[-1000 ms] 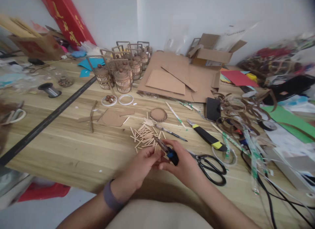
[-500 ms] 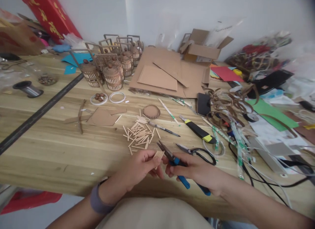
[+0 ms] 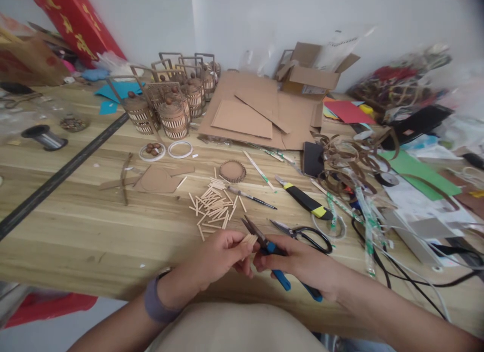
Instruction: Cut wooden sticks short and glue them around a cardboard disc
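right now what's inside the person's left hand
A small bunch of thin wooden sticks shows between the thumb and fingers of the left hand. The hand covers the rest of their length, so their exact number cannot be told.

A broad, plain band [image 3: 157,302] of muted purple-grey is circling the left forearm [image 3: 117,319] just behind the left hand [image 3: 217,256]. Beside the band's upper edge, a small dark piece [image 3: 165,272] is showing; too little of it is appearing to tell its kind. The right hand [image 3: 293,261] and right forearm [image 3: 389,299] are showing bare. A pale beige garment [image 3: 242,327] is covering the trunk, its plain cloth forming a rounded outline at lower centre.
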`<state>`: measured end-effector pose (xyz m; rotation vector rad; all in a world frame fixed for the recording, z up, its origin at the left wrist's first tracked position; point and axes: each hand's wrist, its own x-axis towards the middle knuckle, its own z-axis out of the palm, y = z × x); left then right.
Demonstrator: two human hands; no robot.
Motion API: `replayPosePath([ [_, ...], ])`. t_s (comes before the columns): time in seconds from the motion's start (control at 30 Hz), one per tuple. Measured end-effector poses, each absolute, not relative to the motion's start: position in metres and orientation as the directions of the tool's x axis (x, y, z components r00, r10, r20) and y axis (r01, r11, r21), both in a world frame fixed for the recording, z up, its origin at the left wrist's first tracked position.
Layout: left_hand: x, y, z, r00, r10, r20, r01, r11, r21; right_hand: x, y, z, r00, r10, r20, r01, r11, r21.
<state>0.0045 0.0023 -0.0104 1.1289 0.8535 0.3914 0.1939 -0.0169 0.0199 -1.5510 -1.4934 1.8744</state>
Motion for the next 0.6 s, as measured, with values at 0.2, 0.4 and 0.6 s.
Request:
replayPosePath([
  [0.2, 0.007, 0.002, -0.006, 0.656, 0.679, -0.328, 0.175, 0.286, 0.942, 0.199, -0.019, 0.015, -0.390, 0.780, -0.488, 0.470, -0.287, -0.835],
  [0.4, 0.013, 0.003, -0.004, 0.678, 0.664, -0.315, 0.211, 0.234, 0.949, 0.203, -0.028, 0.003, -0.279, 0.775, -0.566, 0.491, -0.392, -0.778],
  [0.6, 0.028, 0.006, -0.015, 0.690, 0.622, -0.370, 0.188, 0.340, 0.922, 0.212, -0.033, -0.015, -0.249, 0.746, -0.618, 0.452, -0.475, -0.755],
])
